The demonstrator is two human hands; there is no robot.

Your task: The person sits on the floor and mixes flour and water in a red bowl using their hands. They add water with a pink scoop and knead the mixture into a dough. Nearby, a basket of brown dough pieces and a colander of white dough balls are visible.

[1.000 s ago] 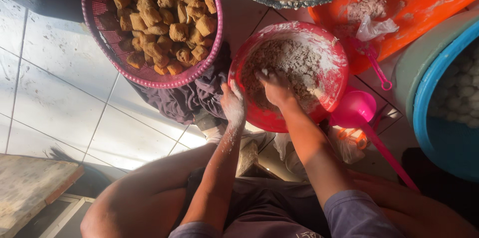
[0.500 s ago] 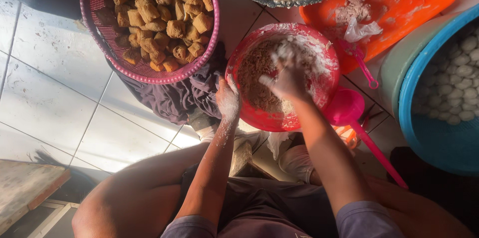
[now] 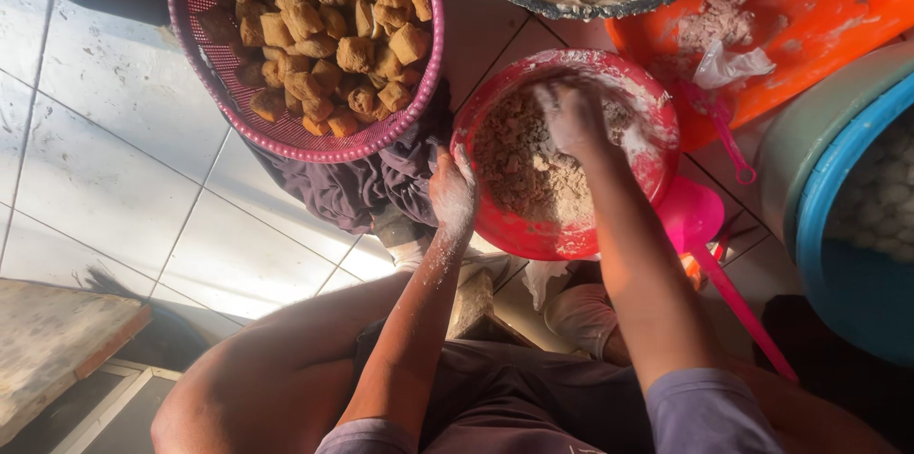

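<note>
A red bowl [image 3: 636, 92] of crumbly brownish filling [image 3: 519, 164] sits on the tiled floor in front of me. My left hand [image 3: 450, 195], dusted white, grips the bowl's near-left rim. My right hand [image 3: 574, 116], coated with flour and mixture, is down inside the bowl on the filling, fingers curled in it. What lies under the palm is hidden.
A pink basket [image 3: 195, 35] of fried tofu cubes [image 3: 333, 26] stands at upper left on dark cloth [image 3: 367, 183]. A metal basin [image 3: 609, 2] of dough is at the top, an orange tray [image 3: 828, 7] and blue tub [image 3: 833, 245] at right, pink scoop [image 3: 695, 216], wooden board [image 3: 48, 345].
My right hand has shifted across the filling toward the bowl's far side. My left hand stays on the rim. The view has drifted slightly.
</note>
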